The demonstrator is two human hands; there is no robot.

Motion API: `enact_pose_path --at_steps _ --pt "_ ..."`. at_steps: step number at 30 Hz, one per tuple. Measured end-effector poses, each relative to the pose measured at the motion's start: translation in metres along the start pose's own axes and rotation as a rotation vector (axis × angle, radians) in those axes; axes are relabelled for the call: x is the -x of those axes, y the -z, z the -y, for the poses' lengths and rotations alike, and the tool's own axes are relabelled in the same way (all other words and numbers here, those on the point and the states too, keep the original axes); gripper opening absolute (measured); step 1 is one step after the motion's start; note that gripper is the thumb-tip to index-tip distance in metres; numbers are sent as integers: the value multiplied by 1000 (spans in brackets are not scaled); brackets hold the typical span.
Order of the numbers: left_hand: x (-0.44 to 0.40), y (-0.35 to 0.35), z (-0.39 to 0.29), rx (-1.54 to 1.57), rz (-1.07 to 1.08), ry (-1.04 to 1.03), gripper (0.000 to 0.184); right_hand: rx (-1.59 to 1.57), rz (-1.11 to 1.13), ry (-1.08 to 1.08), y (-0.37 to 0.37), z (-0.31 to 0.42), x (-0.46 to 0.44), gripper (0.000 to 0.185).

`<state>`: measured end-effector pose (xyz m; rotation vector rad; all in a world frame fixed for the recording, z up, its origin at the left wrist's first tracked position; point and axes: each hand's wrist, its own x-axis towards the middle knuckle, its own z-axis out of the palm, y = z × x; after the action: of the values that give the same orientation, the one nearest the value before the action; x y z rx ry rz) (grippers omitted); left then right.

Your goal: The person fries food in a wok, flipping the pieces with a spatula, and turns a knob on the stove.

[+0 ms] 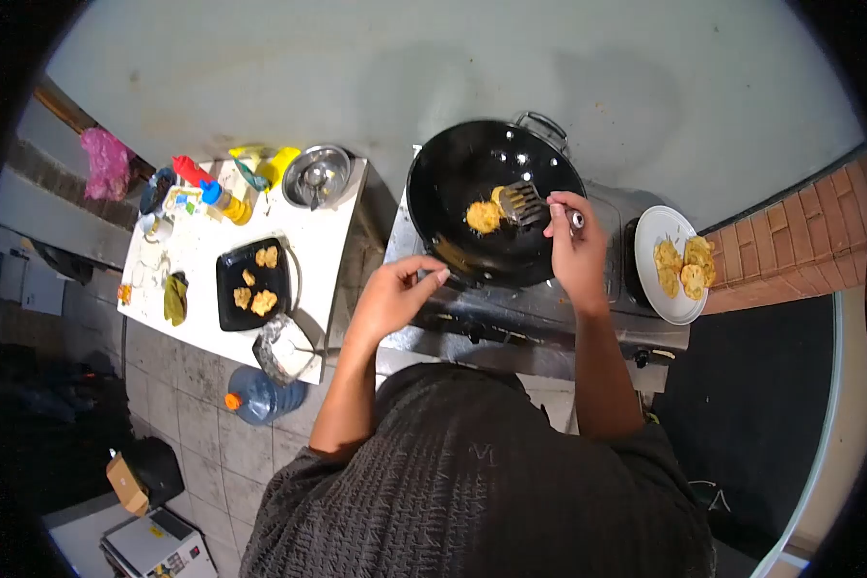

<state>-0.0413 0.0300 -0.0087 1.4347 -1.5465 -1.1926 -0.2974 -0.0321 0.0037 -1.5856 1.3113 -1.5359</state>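
Note:
A black wok (pixel 453 173) sits on the metal stove (pixel 409 323) with golden fried pieces (pixel 483 217) in it. My right hand (pixel 578 252) is wrapped round the handle of a slotted spatula (pixel 523 203), whose blade is in the wok beside the pieces. At the wok's near left rim is my left hand (pixel 400 297), thumb and forefinger brought near each other at the wok's near handle. Whether those fingers grip the handle is unclear. To the right of the wok, an oval white plate (pixel 653 252) carries several flat fried pieces (pixel 692 279).
On the white table (pixel 193 332) at left stand a black tray (pixel 229 313) with fried pieces, a steel bowl (pixel 316 176), bottles (pixel 226 202) and a floury container (pixel 284 349). A blue water jug (pixel 263 396) is on the floor. A wall (pixel 453 58) rises behind the stove.

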Motion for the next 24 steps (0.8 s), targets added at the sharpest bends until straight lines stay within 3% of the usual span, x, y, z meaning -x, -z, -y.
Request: enact_pose_path --at_steps 7,24 --pt "-4 4 -1 26 -30 3 18 140 -46 120 -26 -18 -20 11" --pt "-11 5 -15 -62 -48 8 20 38 -44 159 -19 -4 1 9"
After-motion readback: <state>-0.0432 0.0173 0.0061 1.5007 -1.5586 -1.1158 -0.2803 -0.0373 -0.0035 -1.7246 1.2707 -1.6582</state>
